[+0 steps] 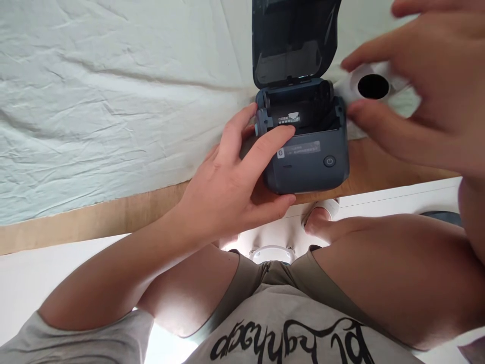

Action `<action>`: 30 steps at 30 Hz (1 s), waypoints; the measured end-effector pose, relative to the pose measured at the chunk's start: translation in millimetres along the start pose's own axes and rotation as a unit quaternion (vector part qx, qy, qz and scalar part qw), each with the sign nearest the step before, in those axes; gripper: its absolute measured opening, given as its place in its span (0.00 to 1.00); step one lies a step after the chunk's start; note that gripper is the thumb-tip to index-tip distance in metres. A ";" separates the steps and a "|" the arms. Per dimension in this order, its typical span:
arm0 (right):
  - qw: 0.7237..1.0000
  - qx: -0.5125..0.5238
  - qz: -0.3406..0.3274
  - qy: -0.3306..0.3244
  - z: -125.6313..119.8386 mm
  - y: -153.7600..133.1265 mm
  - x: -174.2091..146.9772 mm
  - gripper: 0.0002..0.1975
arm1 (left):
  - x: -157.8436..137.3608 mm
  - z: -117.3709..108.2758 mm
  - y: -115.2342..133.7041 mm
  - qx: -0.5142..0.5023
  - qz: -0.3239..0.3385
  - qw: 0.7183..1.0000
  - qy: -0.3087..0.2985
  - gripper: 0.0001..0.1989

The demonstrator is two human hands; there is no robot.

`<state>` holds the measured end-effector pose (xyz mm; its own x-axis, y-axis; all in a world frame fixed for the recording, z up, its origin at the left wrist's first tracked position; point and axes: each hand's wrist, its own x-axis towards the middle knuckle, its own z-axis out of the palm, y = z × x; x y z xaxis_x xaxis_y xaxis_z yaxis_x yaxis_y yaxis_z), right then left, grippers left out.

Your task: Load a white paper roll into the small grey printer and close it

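Observation:
A dark blue-grey label printer [308, 169] sits at the table's front edge with its lid [293, 55] swung up. Its dark inner compartment shows a small printed label and a pale scrap. My left hand [231, 177] grips the printer's left side, one finger over the compartment's front rim and another low at the front. Just right of the compartment, my right hand [428, 86] holds a white label roll [355, 87] between thumb and fingers. The roll's round dark core faces me. Motion blurs the roll and this hand a little.
A wrinkled pale green cloth [132, 101] covers the table, leaving a strip of wooden edge [151, 205] bare at the front. Below that edge are my legs [390, 268] and the pale floor.

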<state>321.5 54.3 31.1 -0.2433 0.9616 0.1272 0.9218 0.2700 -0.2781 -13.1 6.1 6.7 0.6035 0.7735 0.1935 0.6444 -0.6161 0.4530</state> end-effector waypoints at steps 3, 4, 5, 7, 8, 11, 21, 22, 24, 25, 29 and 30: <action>0.999 -0.025 -0.020 -0.006 6.0 -8.3 -4.1 0.41 | 0.0 -0.7 -0.2 -0.003 -0.003 1.000 -0.007 0.40; 0.999 -0.031 -0.027 -0.005 7.8 -12.4 -3.5 0.41 | 0.0 -0.7 -0.2 -0.002 -0.006 1.000 -0.009 0.41; 0.999 -0.039 -0.035 -0.004 9.2 -17.0 -2.1 0.40 | -0.1 -0.6 -0.3 -0.001 -0.009 1.000 -0.011 0.41; 0.996 -0.061 -0.056 -0.010 10.6 -26.9 2.2 0.41 | -0.2 -0.2 -0.3 0.000 -0.010 1.000 -0.013 0.41; 0.995 -0.074 -0.065 -0.013 10.8 -31.6 4.1 0.42 | -0.3 0.0 -0.2 0.000 -0.009 1.000 -0.012 0.42; 0.993 -0.084 -0.076 -0.021 9.8 -41.6 5.6 0.41 | -0.6 0.4 0.5 -0.004 -0.005 1.000 -0.007 0.42; 0.997 -0.067 -0.046 -0.009 11.9 -44.6 1.8 0.41 | 0.4 -1.3 4.1 0.006 -0.014 1.000 -0.012 0.40; 0.997 -0.065 -0.041 -0.005 11.5 -45.9 2.0 0.40 | 0.5 -1.3 3.7 0.006 -0.014 1.000 -0.013 0.40; 0.998 -0.057 -0.038 0.002 10.4 -49.0 2.0 0.38 | 0.5 -1.3 2.9 0.006 -0.012 1.000 -0.014 0.40; 0.998 -0.052 -0.039 0.007 9.6 -50.3 2.1 0.38 | 0.4 -1.3 2.4 0.006 -0.010 1.000 -0.014 0.40; 0.998 -0.057 -0.024 -0.005 6.2 -52.2 5.1 0.45 | -0.4 -1.1 1.4 0.005 0.004 1.000 -0.006 0.40; 0.997 -0.069 -0.014 -0.010 5.4 -52.0 6.2 0.49 | -0.6 -1.0 1.4 0.005 0.006 1.000 -0.004 0.39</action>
<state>270.4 46.5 41.2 -0.2745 0.9548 0.1141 0.9468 0.2890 -0.1412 -13.0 5.0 8.1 0.6146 0.7650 0.1922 0.6416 -0.6266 0.4424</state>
